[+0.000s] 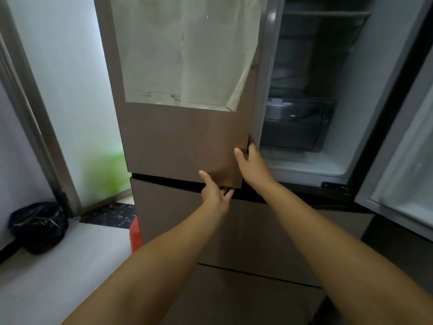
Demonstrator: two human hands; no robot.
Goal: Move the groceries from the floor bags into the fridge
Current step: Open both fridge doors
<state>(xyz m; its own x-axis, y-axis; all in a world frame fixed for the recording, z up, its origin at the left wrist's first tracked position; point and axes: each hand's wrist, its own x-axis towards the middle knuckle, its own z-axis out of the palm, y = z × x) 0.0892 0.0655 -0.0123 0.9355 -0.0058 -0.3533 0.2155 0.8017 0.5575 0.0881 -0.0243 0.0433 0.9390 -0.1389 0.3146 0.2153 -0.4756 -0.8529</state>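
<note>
Head view, left hand point(214, 191) and right hand point(251, 164) gripping fridge door point(182, 141) corner

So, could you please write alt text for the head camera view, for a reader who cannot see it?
Both hands hold the lower right corner of the brown left fridge door: the left hand grips its bottom edge, the right hand its side edge. The right fridge door stands open, showing a clear drawer inside. A black bag sits on the floor at left.

Single head-worn wide-angle view, looks forward and down, close to fridge point(187, 141) front; both forearms reach in from bottom edge.
</note>
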